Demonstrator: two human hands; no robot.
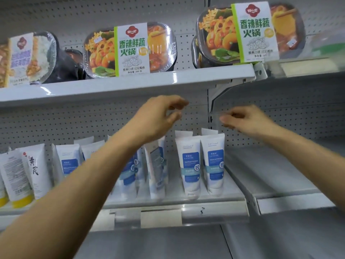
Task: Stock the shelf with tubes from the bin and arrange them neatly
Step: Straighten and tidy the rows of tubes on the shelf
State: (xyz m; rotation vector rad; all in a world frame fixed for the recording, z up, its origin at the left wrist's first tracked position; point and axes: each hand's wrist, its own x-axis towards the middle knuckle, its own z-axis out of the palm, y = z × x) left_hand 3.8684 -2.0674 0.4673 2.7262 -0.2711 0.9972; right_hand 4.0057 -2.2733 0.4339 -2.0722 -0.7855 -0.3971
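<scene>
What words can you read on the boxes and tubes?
"香辣鲜蔬火锅": middle hot pot box and right hot pot box.
"净含量 300 克": middle hot pot box.
"黄芪": yellow-bottomed tube.
"控": blue-labelled tubes.
Too blurred to read: left box and the tubes' small print.

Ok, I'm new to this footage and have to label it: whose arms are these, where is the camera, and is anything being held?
There is no machine here. The single picture comes from a camera worn on a person's head, facing store shelving, and the two bare arms are that person's. The left hand and right hand hover above the tubes, fingers loosely curled, holding nothing. On the middle shelf stand white tubes with blue labels, caps down. Tubes with yellow caps stand at far left. The upper shelf carries boxed meals.
</scene>
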